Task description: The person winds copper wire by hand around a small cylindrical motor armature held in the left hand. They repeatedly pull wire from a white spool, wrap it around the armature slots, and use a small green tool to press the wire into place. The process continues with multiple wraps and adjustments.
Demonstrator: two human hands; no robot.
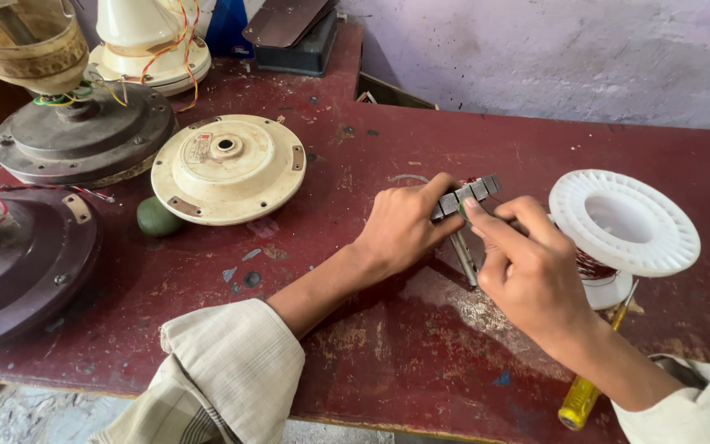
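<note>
On the worn dark-red wooden table point(536, 156), the left hand point(404, 226) closes around a small grey slotted metal stator core point(466, 194), holding it raised off the surface so its toothed edge faces the right hand point(527, 267). The right hand's thumb and forefinger pinch shut at the core's slots, apparently on fine wire too thin to make out, which would come from the white plastic spool of copper wire point(622, 226) just beside it. A yellow-handled screwdriver point(587, 386) lies under the right wrist, and a cream round fan motor cover point(228, 168) sits well to the left.
</note>
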